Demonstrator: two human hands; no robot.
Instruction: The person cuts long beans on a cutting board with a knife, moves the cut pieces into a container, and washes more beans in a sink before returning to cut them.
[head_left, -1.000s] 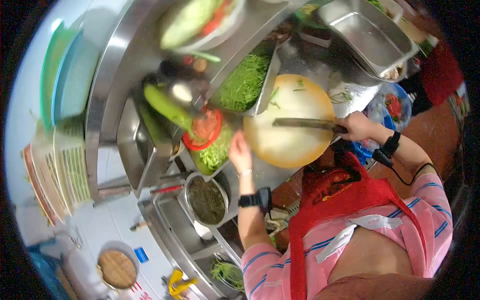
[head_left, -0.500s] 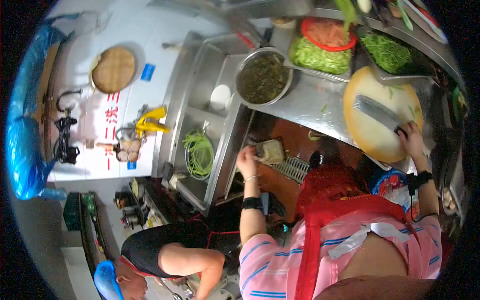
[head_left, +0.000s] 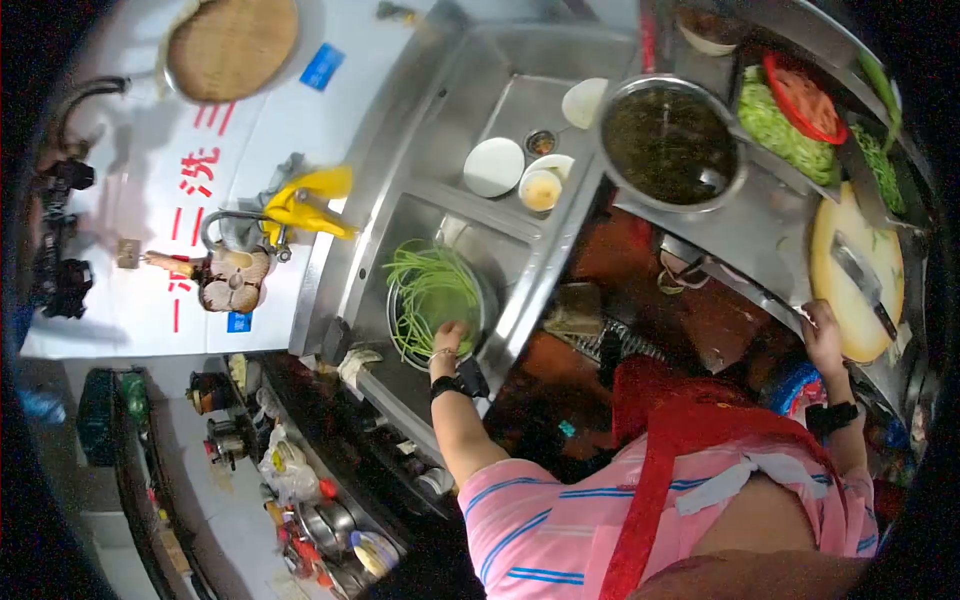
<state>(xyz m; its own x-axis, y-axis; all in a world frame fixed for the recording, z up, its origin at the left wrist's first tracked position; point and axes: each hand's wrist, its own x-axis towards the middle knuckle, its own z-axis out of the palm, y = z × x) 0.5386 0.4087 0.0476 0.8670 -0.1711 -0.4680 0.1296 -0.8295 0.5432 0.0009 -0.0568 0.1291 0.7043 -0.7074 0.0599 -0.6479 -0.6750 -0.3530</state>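
Note:
My left hand (head_left: 449, 342) reaches over the near rim of a round metal basin (head_left: 487, 310) in the sink. Long thin green stalks (head_left: 425, 275) lie curled in the basin, touching or close to my fingers. My fingertips point down into it, and whether they grip any stalks is hidden. To the right, my right hand (head_left: 822, 338) is at the counter edge beside the round cutting board (head_left: 850, 335). Its fingers look loosely apart, with nothing visible in them. A cleaver (head_left: 858, 272) lies flat on the board, its dark handle just right of that hand.
White bowls (head_left: 494, 167) sit in the far sink compartment. A large steel bowl of dark greens (head_left: 670, 145) stands on the counter, beside trays of shredded green vegetable (head_left: 785, 135) and a red basket (head_left: 805, 100). A yellow cloth (head_left: 310, 200) hangs by the tap.
My left hand has moved left from above the floor to the stalk basin. My right hand has let go of the cleaver handle. The view has shifted left, and the co-worker is no longer visible.

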